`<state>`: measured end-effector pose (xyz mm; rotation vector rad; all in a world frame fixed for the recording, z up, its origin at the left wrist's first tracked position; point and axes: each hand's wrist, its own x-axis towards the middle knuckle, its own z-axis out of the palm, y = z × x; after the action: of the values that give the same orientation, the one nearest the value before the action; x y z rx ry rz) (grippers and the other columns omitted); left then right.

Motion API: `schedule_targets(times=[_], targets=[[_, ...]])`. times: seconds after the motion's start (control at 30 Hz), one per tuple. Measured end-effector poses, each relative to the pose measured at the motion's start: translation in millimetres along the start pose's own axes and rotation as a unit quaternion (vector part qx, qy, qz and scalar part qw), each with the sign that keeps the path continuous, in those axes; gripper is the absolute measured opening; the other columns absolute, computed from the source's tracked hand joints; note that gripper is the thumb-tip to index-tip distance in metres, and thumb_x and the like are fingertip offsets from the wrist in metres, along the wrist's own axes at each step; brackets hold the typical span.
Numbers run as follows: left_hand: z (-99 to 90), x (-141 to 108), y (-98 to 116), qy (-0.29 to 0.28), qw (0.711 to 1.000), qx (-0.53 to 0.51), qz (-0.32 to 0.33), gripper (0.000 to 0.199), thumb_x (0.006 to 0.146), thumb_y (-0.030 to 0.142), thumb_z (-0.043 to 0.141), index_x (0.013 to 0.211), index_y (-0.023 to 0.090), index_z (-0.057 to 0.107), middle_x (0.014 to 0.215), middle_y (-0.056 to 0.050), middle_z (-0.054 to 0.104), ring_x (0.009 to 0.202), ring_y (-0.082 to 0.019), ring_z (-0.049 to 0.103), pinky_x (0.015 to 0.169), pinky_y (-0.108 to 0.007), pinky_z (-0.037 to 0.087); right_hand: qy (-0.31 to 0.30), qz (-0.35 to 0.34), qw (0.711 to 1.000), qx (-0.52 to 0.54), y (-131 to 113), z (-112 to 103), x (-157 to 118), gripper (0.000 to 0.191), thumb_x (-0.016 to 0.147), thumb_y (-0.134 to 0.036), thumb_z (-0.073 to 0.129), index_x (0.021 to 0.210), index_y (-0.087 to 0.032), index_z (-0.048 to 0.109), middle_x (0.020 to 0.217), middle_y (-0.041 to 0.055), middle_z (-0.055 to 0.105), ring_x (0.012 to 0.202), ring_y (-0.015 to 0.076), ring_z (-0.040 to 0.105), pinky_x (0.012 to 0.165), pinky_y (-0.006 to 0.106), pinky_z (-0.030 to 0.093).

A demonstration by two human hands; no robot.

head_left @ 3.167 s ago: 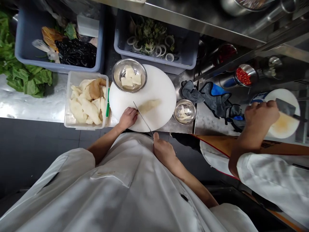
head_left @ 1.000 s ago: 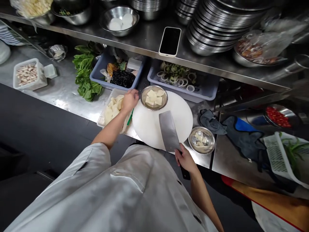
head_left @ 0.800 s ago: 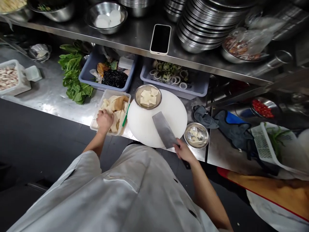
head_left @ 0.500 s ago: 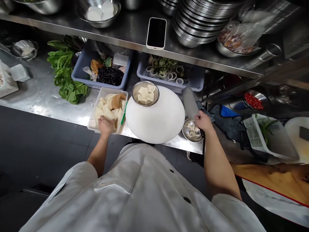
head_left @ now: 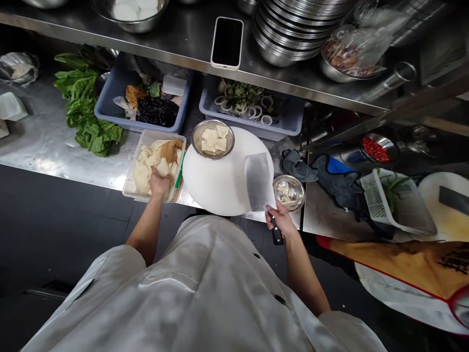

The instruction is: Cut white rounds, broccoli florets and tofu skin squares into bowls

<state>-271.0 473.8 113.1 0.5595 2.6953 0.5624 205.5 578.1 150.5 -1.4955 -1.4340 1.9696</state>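
My right hand is closed round the black handle of a cleaver, whose broad blade lies over the right part of a round white cutting board. My left hand reaches into a clear plastic container of pale, soft food pieces; its fingers are curled at a pale piece, their tips partly hidden. At the board's back stands a metal bowl of flat cream-coloured slices. Right of the board is a smaller metal bowl with pale cut bits.
Leafy greens lie at the left, beside a blue bin of mixed ingredients. Another blue bin holds herbs and white rings. Overhead, the shelf carries a phone and stacked metal bowls. Dark gloves lie right.
My right hand has brought the cleaver leftward from above the small bowl to over the board. My left hand stays in the container, its fingers more curled. The view has shifted slightly.
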Motion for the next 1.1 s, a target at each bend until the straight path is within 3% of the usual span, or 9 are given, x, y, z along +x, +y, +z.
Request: schedule_targets(times=[0.13,0.27,0.37,0.43,0.57,0.7,0.83,0.97,1.1], targets=[[-28.4,-7,15,0.039,0.995,0.046,0.081,0.042,0.090,0.036,0.062,0.125,0.016,0.056,0.113,-0.015,0.072,0.112,-0.036,0.068,0.099,-0.046,0.053,-0.071,0.047,0.996,-0.004,34,-2,-3,0.048,0.079,-0.062,0.070,0.094,-0.025,0.043,0.055,-0.0112,0.056,0.034,0.0086,0.043,0.036,0.020,0.032],[-31.1,-40,53,-0.032,0.956,0.077,0.282,0.032,0.093,0.034,0.057,0.122,0.019,0.058,0.109,-0.011,0.070,0.107,-0.031,0.066,0.096,-0.041,0.053,0.066,0.042,0.996,0.032,36,-27,-3,0.055,0.073,-0.066,0.070,0.093,-0.027,0.038,0.053,-0.0124,0.052,0.035,0.0103,0.042,0.036,0.022,0.035],[7.3,-81,93,-0.104,0.897,0.106,0.416,0.025,0.097,0.026,0.050,0.118,0.021,0.062,0.112,-0.012,0.068,0.109,-0.029,0.064,0.092,-0.040,0.053,0.194,0.004,0.981,-0.027,22,-34,-11,0.041,0.084,-0.059,0.061,0.096,-0.027,0.039,0.054,-0.0110,0.049,0.037,0.0128,0.045,0.040,0.026,0.038],[44.0,-109,121,-0.113,0.878,0.134,0.446,0.030,0.097,0.017,0.044,0.118,0.022,0.065,0.109,-0.014,0.067,0.105,-0.029,0.063,0.084,-0.039,0.053,0.250,-0.007,0.957,-0.146,11,-28,-20,0.028,0.091,-0.050,0.056,0.099,-0.026,0.044,0.055,-0.0068,0.051,0.042,0.0157,0.050,0.046,0.028,0.039],[93.4,-142,156,-0.106,0.869,0.146,0.461,0.032,0.094,0.013,0.045,0.119,0.015,0.066,0.111,-0.020,0.067,0.108,-0.033,0.061,0.086,-0.046,0.050,0.229,-0.018,0.891,-0.391,-2,-3,-41,0.022,0.098,-0.034,0.048,0.113,-0.020,0.055,0.065,0.0046,0.061,0.059,0.0240,0.060,0.057,0.033,0.035],[77.1,-121,145,-0.185,0.803,0.131,0.552,0.035,0.090,0.016,0.051,0.121,0.016,0.069,0.116,-0.019,0.070,0.122,-0.036,0.055,0.104,-0.059,0.041,0.151,-0.006,0.858,-0.492,-3,16,-64,0.027,0.103,-0.030,0.039,0.121,-0.016,0.055,0.077,0.0093,0.066,0.070,0.0271,0.063,0.061,0.032,0.030],[43.7,-68,109,-0.309,0.711,0.102,0.623,0.062,0.078,0.004,0.050,0.135,0.021,0.066,0.142,-0.011,0.063,0.130,-0.029,0.053,0.111,-0.048,0.044,0.140,0.018,0.851,-0.505,3,23,-82,0.024,0.106,-0.030,0.037,0.117,-0.017,0.053,0.078,0.0086,0.066,0.068,0.0249,0.062,0.060,0.031,0.025],[47.4,-52,92,-0.323,0.708,0.075,0.624,0.052,0.088,0.011,0.050,0.137,0.021,0.065,0.141,-0.012,0.061,0.129,-0.026,0.056,0.114,-0.041,0.046,0.116,0.038,0.863,-0.491,4,29,-88,0.018,0.105,-0.023,0.038,0.113,-0.018,0.053,0.076,0.0085,0.065,0.066,0.0246,0.062,0.061,0.032,0.023],[85.3,-85,108,-0.292,0.736,0.005,0.610,0.034,0.099,0.022,0.048,0.128,0.018,0.066,0.132,-0.013,0.061,0.126,-0.023,0.059,0.113,-0.037,0.049,0.122,0.048,0.859,-0.496,-7,39,-92,0.020,0.106,-0.026,0.039,0.117,-0.017,0.053,0.077,0.0101,0.066,0.065,0.0258,0.062,0.060,0.032,0.023]])
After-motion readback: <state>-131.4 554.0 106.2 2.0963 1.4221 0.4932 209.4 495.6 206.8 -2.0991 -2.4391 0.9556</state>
